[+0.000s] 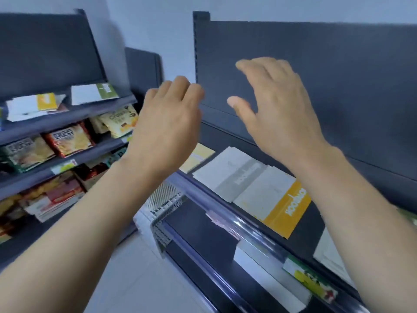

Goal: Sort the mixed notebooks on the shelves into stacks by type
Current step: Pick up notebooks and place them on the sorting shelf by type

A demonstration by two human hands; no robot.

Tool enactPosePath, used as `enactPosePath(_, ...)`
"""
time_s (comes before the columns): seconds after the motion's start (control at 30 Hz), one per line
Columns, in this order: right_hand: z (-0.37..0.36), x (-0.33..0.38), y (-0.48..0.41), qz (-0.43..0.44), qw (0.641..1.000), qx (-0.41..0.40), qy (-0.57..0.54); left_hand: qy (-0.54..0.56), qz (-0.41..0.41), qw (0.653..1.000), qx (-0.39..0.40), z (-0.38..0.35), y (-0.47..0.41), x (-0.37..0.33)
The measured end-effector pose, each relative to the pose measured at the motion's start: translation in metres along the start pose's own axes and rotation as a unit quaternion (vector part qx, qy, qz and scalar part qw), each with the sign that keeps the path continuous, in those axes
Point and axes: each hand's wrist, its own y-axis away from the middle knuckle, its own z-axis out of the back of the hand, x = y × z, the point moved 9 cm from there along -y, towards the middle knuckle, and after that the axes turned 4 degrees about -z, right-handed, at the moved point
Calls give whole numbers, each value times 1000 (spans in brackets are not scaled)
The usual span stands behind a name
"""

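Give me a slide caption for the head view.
Left hand and right hand hover empty above notebooks on a shelf.

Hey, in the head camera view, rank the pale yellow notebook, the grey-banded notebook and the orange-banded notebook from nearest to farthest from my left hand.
Measured from the left hand:
1. The pale yellow notebook, leftmost of the three, just below the hand.
2. The grey-banded notebook, next along to the right.
3. The orange-banded notebook, farthest to the right.
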Motion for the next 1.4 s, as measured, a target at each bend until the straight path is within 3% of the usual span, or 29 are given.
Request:
enactPosePath(0.3,-78,147,-96,72,990,-51,-114,-132,87,987,-9,46,46,181)
enactPosePath(0.8,-232,348,-193,122,961,13,-247,-238,234,942,19,77,163,405)
enactPosePath(1.03,-324,402,-243,142,942,71,-296,-298,306,901,72,44,189,493)
enactPosePath(1.27,-409,429,-313,159,930,108,-313,-304,378,863,144,-17,193,596)
enactPosePath(1.4,-455,447,-329,166,923,137,-318,-280,449,823,208,-44,224,642)
